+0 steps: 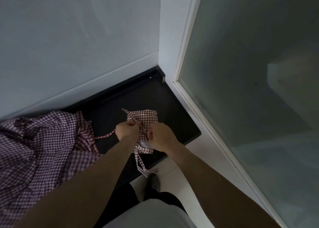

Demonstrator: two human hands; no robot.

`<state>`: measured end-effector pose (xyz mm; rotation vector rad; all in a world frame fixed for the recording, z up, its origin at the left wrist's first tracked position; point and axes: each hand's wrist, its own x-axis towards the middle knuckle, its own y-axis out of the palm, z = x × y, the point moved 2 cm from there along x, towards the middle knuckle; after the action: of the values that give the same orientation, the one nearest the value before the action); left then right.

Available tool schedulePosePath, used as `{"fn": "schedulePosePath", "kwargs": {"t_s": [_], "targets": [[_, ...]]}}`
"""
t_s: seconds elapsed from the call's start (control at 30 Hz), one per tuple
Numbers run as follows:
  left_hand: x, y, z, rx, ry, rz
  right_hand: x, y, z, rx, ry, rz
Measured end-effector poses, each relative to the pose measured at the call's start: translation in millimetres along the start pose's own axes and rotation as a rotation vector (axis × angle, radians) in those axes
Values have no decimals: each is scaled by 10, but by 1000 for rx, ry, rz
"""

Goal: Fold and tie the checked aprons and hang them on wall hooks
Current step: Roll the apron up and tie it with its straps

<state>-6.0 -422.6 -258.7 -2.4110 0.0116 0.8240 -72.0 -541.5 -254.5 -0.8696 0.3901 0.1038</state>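
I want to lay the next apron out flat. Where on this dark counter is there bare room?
Bare counter lies behind the folded apron, toward the wall, and to its right up to the door frame. The left is crowded by the heap of aprons; both hands work mid-counter.

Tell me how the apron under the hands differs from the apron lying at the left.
The folded apron is a small compact bundle; the loose apron lies spread out and rumpled, covering far more of the black table. The left hand and right hand pinch the folded apron's straps; nothing touches the loose apron. The folded apron's strap hangs over the table edge. Both are red-and-white checked and lie on the same table.
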Motion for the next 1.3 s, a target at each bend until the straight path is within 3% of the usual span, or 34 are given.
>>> {"fn": "schedulePosePath", "kwargs": {"t_s": [0.27, 0.5, 0.9, 1.17, 1.3], "targets": [[87, 8, -17, -91, -137, 3, 70, -92, 49, -96, -5, 93], [232, -184, -140, 120, 57, 226, 17, 14, 3, 126, -34, -199], [204, -151, -254, 453, 395, 296, 85, 128, 57, 49, -170, -327], [315, -142, -159, 323, 298, 295, 134, 220, 15, 83, -166, -321], [323, -165, -168, 263, 280, 352, 157, 171, -44, 233, -92, -262]]}}
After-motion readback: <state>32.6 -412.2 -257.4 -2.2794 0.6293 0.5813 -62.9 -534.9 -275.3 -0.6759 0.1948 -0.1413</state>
